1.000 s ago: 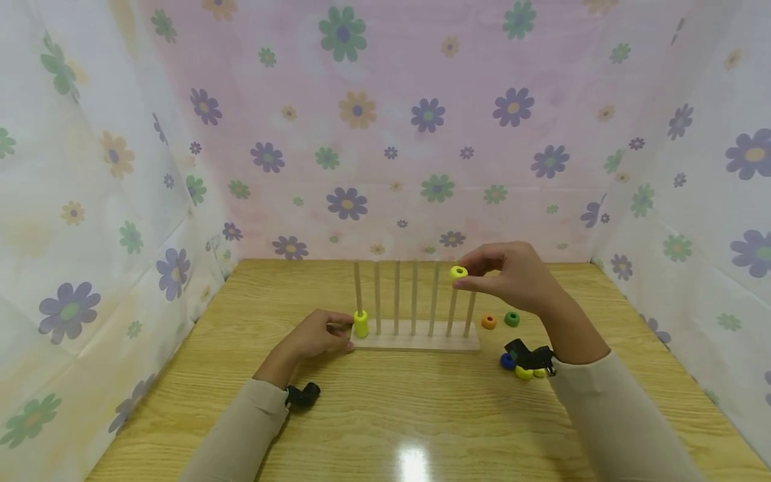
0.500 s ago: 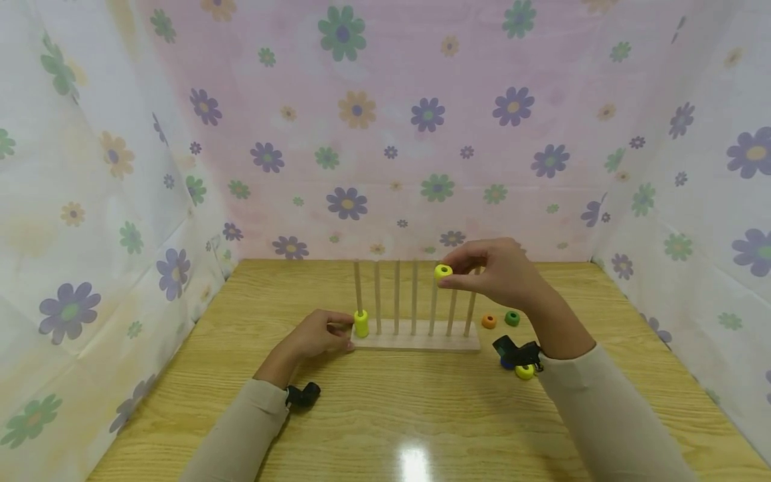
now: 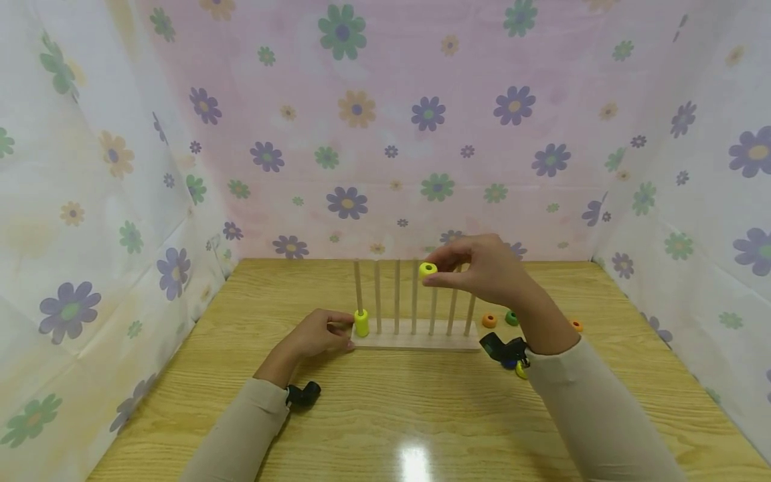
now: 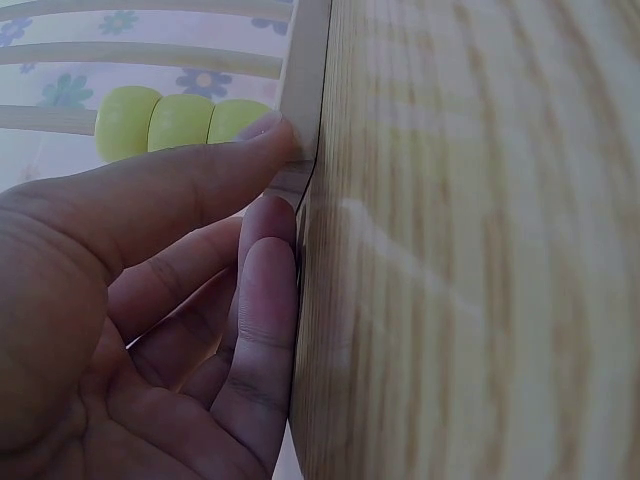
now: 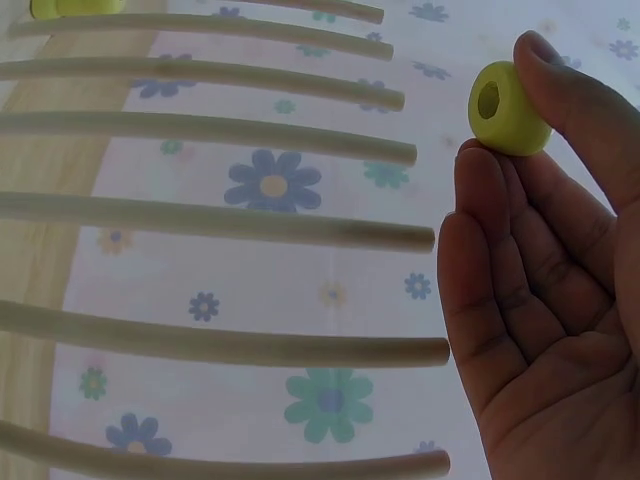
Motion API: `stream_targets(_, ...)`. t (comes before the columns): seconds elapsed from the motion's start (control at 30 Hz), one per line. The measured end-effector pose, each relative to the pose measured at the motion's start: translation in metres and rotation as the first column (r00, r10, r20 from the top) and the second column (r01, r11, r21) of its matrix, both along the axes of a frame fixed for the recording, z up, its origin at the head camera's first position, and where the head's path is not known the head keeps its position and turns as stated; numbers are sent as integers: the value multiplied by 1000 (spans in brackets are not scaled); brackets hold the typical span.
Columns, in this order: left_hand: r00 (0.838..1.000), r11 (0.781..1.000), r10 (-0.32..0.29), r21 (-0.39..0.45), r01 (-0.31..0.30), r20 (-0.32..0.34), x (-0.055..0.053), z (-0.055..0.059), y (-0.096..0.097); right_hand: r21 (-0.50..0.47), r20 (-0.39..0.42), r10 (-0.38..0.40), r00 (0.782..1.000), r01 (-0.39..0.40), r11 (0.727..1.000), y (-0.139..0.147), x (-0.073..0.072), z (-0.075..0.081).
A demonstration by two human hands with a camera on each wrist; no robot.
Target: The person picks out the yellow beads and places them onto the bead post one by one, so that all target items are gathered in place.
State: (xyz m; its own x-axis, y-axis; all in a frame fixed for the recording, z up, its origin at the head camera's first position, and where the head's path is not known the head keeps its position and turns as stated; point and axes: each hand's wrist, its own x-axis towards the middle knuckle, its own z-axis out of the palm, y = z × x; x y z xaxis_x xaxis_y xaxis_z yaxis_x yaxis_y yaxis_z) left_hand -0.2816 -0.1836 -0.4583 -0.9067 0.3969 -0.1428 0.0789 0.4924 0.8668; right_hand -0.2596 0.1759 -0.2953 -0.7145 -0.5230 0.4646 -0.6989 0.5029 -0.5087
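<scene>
Right hand (image 3: pixel 490 269) pinches yellow bead (image 5: pixel 522 116) above table (image 3: pixel 361 418), near rack's middle peg tips (image 5: pixel 408 152). Left hand (image 3: pixel 313 333) holds rack (image 3: pixel 415 343) by left end. Likely threading step, bead not yet on; next move calls for hole lined up over peg.

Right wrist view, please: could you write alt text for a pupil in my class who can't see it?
A right hand pinches a yellow bead between thumb and fingers, apart from the tips of seven wooden rods. More yellow beads show at the top left, with a flowered sheet behind.
</scene>
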Motion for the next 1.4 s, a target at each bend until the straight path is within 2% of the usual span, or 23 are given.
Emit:
stream_targets(0.27, 1000, 1000, -13, -1, 13, -10, -1, -2, 0, -23, 10, 37, 999, -37, 999, -12, -4, 5)
stream_targets(0.47, 1000, 1000, -3, -5, 3, -6, 0, -1, 1, -40, 26, 38, 999, -37, 999, -18, -6, 7)
stream_targets(0.77, 1000, 1000, -7, 0, 7, -6, -1, -1, 0, -53, 2, 70, 998, -70, 996, -28, -12, 6)
stream_targets(1.2, 1000, 1000, -7, 1, 7, -8, 0, -2, 2, -73, 4, 94, 996, -94, 993, -46, -13, 7)
stream_targets(1.4, 1000, 1000, -7, -5, 7, -3, -1, -1, 1, -101, 47, 103, 994, -98, 990, -53, -13, 8)
